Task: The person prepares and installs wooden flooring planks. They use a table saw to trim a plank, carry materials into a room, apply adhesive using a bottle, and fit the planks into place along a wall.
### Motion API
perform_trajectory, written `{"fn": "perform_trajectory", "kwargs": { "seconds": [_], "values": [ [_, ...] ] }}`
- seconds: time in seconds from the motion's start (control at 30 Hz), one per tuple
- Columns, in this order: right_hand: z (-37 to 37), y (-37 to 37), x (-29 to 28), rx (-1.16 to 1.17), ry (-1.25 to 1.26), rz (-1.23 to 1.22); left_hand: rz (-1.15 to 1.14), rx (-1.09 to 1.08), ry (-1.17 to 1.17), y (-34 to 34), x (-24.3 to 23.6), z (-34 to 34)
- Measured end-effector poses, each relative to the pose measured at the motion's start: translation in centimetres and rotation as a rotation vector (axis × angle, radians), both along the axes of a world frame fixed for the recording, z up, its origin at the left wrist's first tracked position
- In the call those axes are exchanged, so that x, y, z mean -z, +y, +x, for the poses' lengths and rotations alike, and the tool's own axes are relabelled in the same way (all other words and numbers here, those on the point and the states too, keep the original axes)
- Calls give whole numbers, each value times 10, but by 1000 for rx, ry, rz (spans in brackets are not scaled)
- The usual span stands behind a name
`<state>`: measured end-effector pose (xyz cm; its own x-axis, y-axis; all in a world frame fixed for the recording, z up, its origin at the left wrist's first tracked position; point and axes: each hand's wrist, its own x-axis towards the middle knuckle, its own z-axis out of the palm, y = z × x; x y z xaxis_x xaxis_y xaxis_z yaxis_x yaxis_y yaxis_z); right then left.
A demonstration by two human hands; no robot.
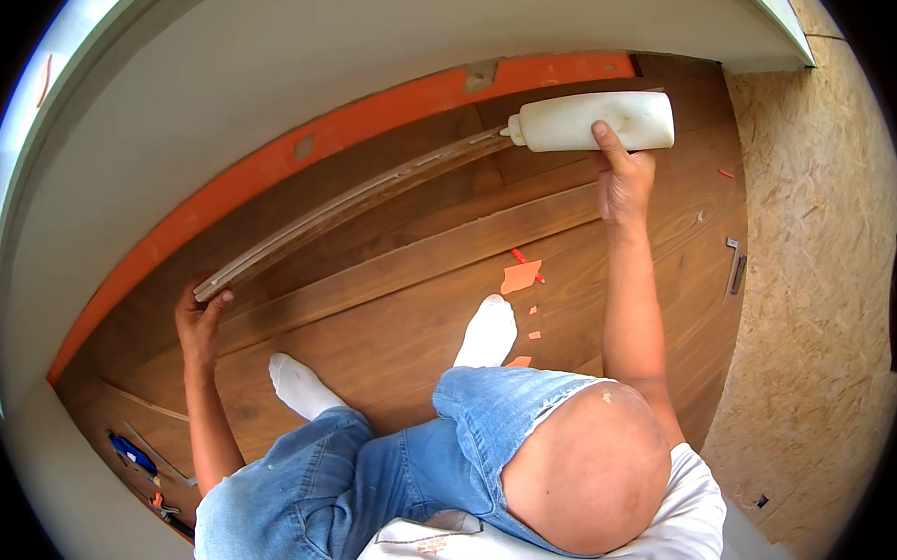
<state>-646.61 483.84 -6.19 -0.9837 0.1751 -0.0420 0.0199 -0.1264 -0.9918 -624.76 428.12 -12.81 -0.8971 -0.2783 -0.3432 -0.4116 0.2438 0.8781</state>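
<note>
My left hand (202, 324) grips the near left end of a long narrow wooden strip (352, 206), its thumb on the near side. The strip slants up and away to the right above the brown plank floor. A white line runs along its upper edge. In my right hand (627, 183) a white plastic squeeze bottle (575, 122) lies on its side, thumb against its wall. The bottle's nozzle points left, at the strip's far end; whether it touches the strip I cannot tell. The bottle hides part of the floor behind it.
An orange band (396, 106) follows the base of the grey wall (278, 62). A loose plank (430, 241) lies across the floor. Near my foot are a red pencil (518, 255) and orange scraps (521, 276). A blue tool (133, 453) lies lower left; a chipboard panel (809, 276) borders the right.
</note>
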Motion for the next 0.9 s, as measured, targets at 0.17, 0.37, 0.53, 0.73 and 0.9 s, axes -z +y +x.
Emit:
{"fn": "perform_trajectory", "kwargs": {
  "seconds": [0.17,0.37,0.53,0.73,0.9],
  "values": [
    [15,-22,12,88,30,-19,48,-27,-43,1,-1,0],
    [19,-35,11,193,99,17,65,-36,-32,4,-2,0],
    [11,-31,14,266,166,28,51,-21,-34,7,-4,-1],
    [10,-24,6,216,110,152,43,-4,-33,1,4,2],
    [19,-25,2,213,43,55,1,13,-17,5,3,0]
  ]
}}
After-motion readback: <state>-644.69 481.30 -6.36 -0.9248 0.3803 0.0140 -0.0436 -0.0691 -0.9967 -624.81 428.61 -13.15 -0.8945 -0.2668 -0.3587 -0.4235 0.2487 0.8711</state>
